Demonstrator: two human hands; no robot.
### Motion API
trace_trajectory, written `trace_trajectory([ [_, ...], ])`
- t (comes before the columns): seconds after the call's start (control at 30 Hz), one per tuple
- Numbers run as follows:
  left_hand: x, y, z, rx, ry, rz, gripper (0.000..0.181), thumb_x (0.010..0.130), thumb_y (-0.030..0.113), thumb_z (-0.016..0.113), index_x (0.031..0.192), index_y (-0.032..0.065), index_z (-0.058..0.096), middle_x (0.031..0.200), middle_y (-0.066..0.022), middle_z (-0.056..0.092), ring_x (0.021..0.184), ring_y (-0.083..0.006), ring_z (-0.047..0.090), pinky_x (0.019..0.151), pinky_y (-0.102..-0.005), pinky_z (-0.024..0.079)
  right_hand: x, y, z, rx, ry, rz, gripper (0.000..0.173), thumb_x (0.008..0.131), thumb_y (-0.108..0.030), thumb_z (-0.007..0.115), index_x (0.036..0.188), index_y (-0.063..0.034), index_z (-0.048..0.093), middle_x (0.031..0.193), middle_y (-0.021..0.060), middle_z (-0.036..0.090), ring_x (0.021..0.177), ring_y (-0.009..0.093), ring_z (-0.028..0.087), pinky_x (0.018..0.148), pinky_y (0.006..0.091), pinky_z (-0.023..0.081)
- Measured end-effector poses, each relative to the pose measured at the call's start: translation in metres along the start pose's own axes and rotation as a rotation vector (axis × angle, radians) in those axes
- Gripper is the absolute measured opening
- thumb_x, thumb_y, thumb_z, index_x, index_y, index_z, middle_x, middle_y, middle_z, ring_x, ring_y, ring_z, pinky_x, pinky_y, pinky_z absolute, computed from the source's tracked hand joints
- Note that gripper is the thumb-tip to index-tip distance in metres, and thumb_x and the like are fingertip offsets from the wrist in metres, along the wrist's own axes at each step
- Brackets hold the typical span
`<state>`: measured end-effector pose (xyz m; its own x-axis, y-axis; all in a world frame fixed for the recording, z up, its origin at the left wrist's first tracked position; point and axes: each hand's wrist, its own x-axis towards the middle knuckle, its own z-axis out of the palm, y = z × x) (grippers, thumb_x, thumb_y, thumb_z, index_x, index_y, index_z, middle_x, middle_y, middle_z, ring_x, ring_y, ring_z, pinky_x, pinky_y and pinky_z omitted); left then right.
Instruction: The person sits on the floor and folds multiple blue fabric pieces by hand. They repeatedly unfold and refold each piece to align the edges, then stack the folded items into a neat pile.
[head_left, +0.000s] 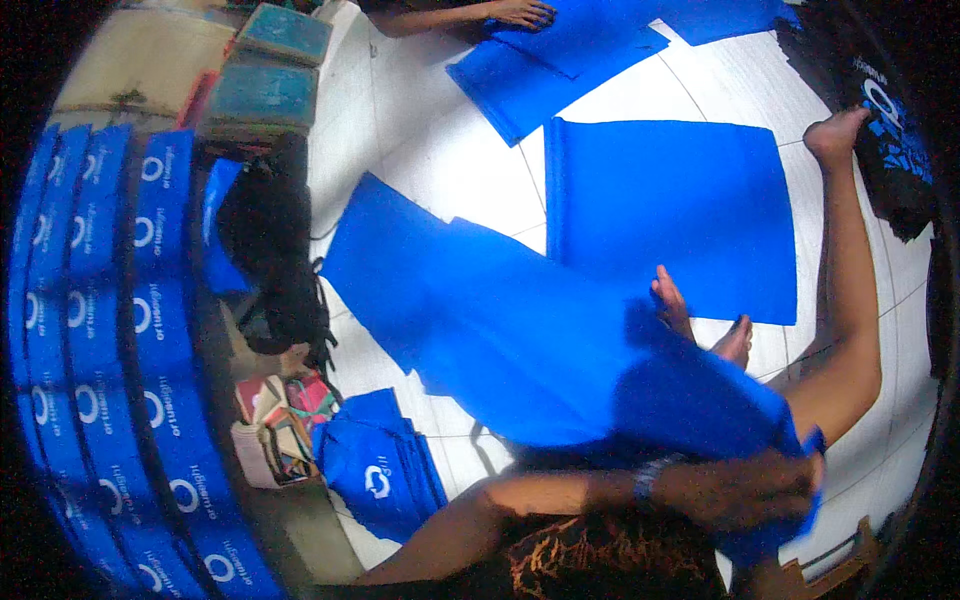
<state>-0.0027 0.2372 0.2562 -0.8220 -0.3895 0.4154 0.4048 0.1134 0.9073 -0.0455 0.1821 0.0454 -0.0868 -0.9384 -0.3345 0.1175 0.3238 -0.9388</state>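
My left hand (742, 487), with a band on its wrist, reaches across from the lower left and grips the near right end of a long blue fabric sheet (510, 330). The sheet slopes down to the floor at the left and overlaps a flat pile of blue fabric (675, 202). My right hand is hidden behind the fabric and my left hand; only a bit of arm shows below. Folded blue printed pieces (382, 465) lie at the lower left on the white tiles.
Another person's hand (523, 13) rests on blue fabric (555, 67) at the top. Bare feet (671, 300) and a bare leg (855, 300) are close by. Printed blue strips (157, 315) line the left, near a black bag (270, 240) and a box of scraps (255, 450). Black printed fabric (892, 150) lies right.
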Motion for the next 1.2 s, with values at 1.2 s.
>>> trace_trajectory([
  [1.2,-0.155,-0.086,-0.112,0.221,0.704,-1.07,0.035,0.098,0.032,0.068,0.111,-0.0004,0.072,0.097,0.0008,0.07,0.082,-0.009,0.057,0.072,-0.0305,0.048,-0.096,-0.098,-0.093,-0.006,0.207,0.499,0.029,0.092,-0.025,0.076,0.11,-0.0037,0.069,0.094,0.0017,0.071,0.075,0.01,0.064,0.063,0.027,0.051],
])
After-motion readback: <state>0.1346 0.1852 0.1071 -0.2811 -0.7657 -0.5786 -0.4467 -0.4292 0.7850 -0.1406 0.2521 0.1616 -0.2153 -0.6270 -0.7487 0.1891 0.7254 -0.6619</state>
